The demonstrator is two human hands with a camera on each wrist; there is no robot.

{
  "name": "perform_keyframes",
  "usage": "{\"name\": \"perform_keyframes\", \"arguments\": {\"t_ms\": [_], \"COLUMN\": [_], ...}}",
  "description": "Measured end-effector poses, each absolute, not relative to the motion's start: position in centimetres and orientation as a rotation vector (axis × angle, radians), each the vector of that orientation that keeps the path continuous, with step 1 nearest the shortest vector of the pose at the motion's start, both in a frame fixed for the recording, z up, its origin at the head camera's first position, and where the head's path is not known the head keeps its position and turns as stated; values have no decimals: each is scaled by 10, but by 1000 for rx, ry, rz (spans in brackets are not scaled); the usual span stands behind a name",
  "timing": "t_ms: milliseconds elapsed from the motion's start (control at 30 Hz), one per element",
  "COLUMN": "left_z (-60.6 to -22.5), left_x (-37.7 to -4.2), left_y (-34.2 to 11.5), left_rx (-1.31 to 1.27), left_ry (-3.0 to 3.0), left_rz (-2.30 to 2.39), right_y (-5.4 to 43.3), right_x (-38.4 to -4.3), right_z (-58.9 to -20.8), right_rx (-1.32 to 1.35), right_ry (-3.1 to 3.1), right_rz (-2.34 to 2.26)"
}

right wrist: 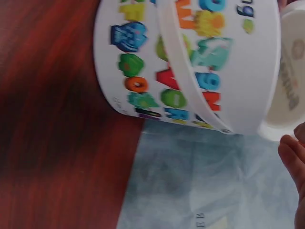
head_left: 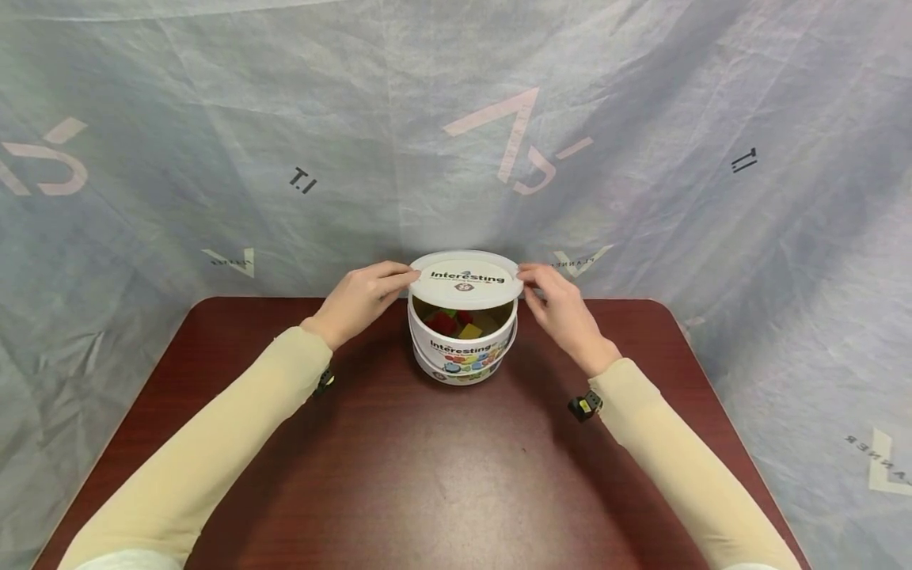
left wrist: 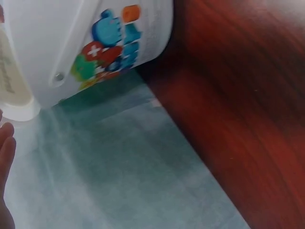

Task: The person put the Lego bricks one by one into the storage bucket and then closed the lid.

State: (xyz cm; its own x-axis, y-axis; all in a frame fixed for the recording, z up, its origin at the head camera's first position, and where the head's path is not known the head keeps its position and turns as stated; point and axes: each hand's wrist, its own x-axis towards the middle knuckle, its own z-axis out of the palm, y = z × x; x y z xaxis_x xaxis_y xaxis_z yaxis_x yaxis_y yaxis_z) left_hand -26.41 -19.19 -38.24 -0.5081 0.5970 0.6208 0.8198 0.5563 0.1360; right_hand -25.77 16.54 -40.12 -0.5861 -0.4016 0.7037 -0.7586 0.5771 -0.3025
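Note:
A white plastic bucket printed with colourful shapes stands at the back of the table, its handle hanging down at the front. Its round white lid, labelled "Interesting", is tilted up over the back of the rim, leaving the front of the mouth uncovered. Red, yellow and green pieces show inside. My left hand pinches the lid's left edge between thumb and fingers. At the opposite edge my right hand pinches it the same way. In the right wrist view the lid leans beside the bucket's rim, fingertips at its edge.
The dark red wooden table stretches from the bucket toward me. A grey printed cloth hangs right behind the table's back edge and along both sides. Small black wrist cameras sit under both sleeves.

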Motion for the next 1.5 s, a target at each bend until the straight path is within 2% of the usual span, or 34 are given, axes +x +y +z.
{"name": "perform_keyframes", "arguments": {"t_ms": [533,1033,1500], "left_z": [-409,-411,-417], "left_x": [-253,-244,-245], "left_y": [-193,-193,-191], "left_rx": [-1155,-1203,-1151], "left_ry": [-2250,-2302,-2355], "left_rz": [-370,-123,-249], "right_y": [164,166,170], "right_x": [-249,-244,-243], "right_z": [-424,-431,-434], "right_rx": [1001,1002,955], "right_ry": [-2273,-2315,-2361], "right_rz": [682,637,745]}}
